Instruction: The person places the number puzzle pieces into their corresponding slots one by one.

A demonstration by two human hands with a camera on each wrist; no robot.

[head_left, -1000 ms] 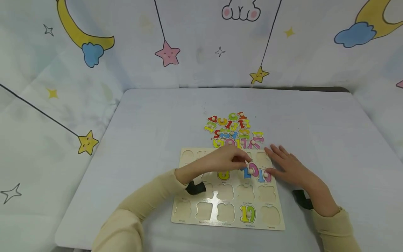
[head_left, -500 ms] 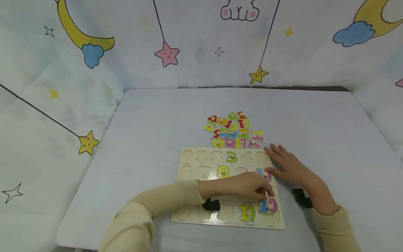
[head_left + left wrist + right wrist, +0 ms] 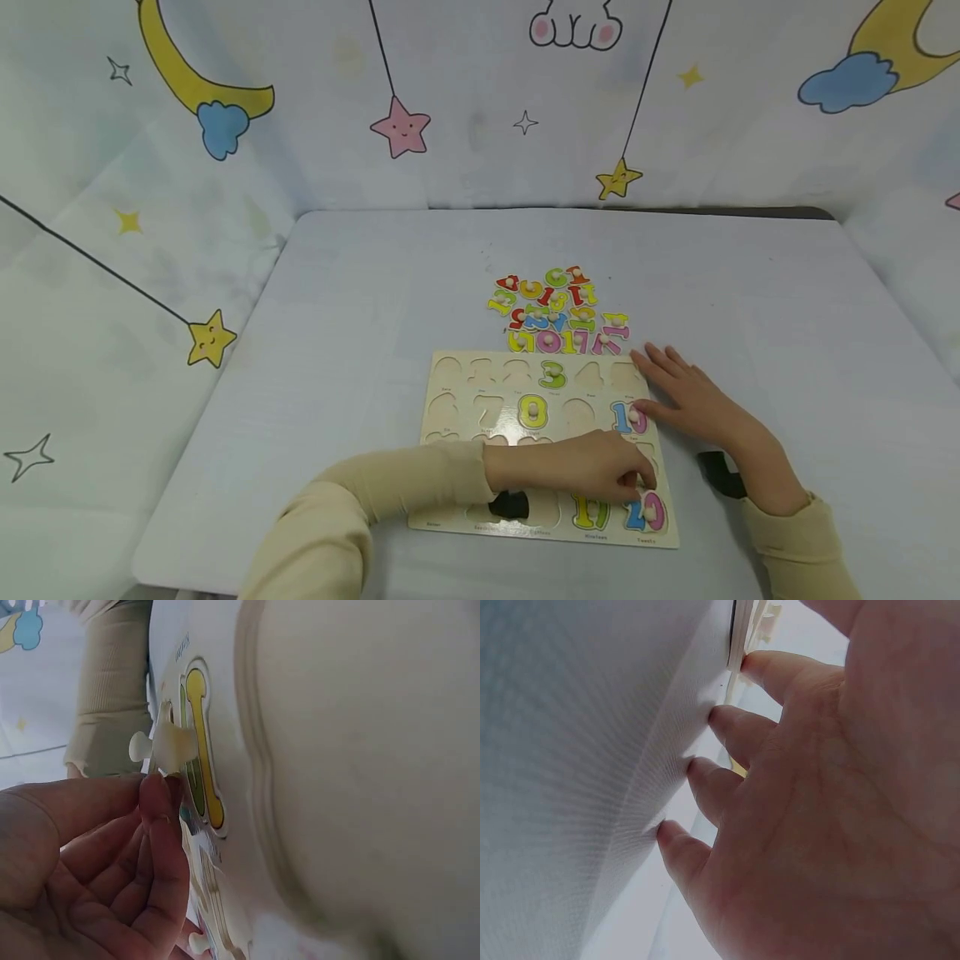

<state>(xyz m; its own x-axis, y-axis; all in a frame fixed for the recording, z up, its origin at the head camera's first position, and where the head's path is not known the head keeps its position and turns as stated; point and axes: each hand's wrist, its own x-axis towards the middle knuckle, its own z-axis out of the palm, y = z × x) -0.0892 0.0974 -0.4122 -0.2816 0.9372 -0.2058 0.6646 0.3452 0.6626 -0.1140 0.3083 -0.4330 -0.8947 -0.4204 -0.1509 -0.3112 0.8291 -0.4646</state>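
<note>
The thumb and fingertips of my left hand [image 3: 592,467] pinch the edge of a blue and pink number 20 puzzle piece [image 3: 654,512]. It lies over the bottom right recess of the wooden number board [image 3: 506,417]. In the left wrist view the 20 piece [image 3: 177,746] is seen edge-on with its knob standing out, beside the 19 piece [image 3: 201,742]. My right hand [image 3: 690,400] is spread at the board's upper right edge, thumb by the 10 piece [image 3: 630,418]. In the right wrist view, straight fingers [image 3: 742,735] touch the cloth and the board's side.
Several loose number pieces [image 3: 551,320] with knobs lie in a cluster beyond the board. The 3 [image 3: 552,375] and 8 [image 3: 533,411] sit in their recesses. A white cloth [image 3: 360,292] covers the table, and a printed curtain [image 3: 480,158] stands behind.
My left hand has carried the 20 piece from near the 10, towards me and right, down to the board's bottom right corner. The right hand has stayed in place.
</note>
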